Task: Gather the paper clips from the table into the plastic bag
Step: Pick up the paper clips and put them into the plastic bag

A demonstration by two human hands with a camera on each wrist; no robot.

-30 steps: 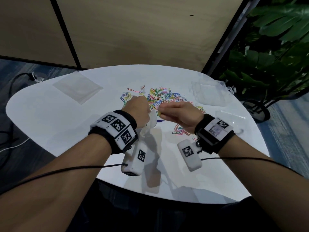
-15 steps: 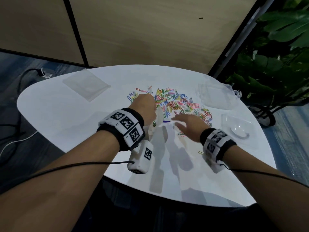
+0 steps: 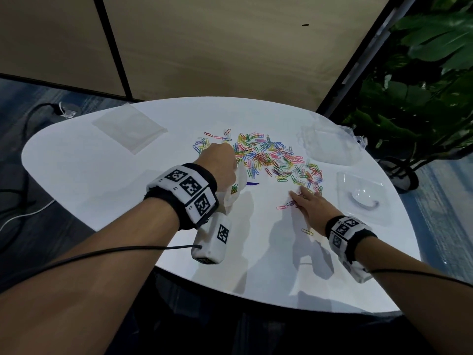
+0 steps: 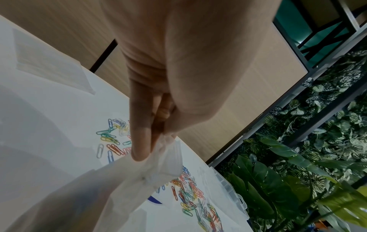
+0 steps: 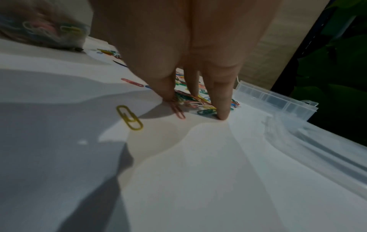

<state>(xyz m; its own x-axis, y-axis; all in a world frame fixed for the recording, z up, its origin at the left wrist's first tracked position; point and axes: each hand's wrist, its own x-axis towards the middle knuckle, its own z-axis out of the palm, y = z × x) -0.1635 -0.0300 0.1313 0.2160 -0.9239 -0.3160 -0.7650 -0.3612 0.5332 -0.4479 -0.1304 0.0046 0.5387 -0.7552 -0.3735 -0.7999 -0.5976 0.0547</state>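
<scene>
While our left hand (image 3: 220, 162) pinches the mouth of the plastic bag (image 4: 123, 185) between curled fingers (image 4: 140, 141), holding it above the white table (image 3: 102, 190), our right hand (image 3: 313, 204) lies flat, fingers (image 5: 221, 100) straight, tips pressing the near edge of the paper clips (image 3: 271, 157). Some clips show inside the bag. One yellow clip (image 5: 130, 117) lies apart.

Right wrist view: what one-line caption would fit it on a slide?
Right hand fingers pressing down on coloured paper clips on the white table.
</scene>
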